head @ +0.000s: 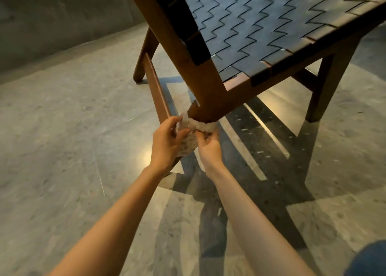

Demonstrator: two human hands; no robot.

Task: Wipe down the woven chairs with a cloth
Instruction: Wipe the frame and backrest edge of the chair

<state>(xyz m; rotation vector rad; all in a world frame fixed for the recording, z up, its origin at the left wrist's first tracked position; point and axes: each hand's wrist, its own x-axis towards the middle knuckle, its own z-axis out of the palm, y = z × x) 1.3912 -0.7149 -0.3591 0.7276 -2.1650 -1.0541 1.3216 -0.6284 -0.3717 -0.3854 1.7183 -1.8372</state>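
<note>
A wooden chair with a dark woven seat (261, 31) fills the upper right of the head view. Its near leg (200, 100) slants down toward me. A pale, nubbly cloth (196, 133) is wrapped around the lower part of that leg. My left hand (167, 144) grips the cloth's left side, fingers and thumb curled on it. My right hand (208, 148) pinches the cloth from the right, just below the leg. The leg's foot is hidden behind the cloth and my hands.
The chair stands on a polished grey stone floor (62, 150) with darker inlaid bands. A side rail (156, 89) runs back to the rear leg (144, 56). The far front leg (325, 91) stands at right. A grey wall (52, 20) is at upper left.
</note>
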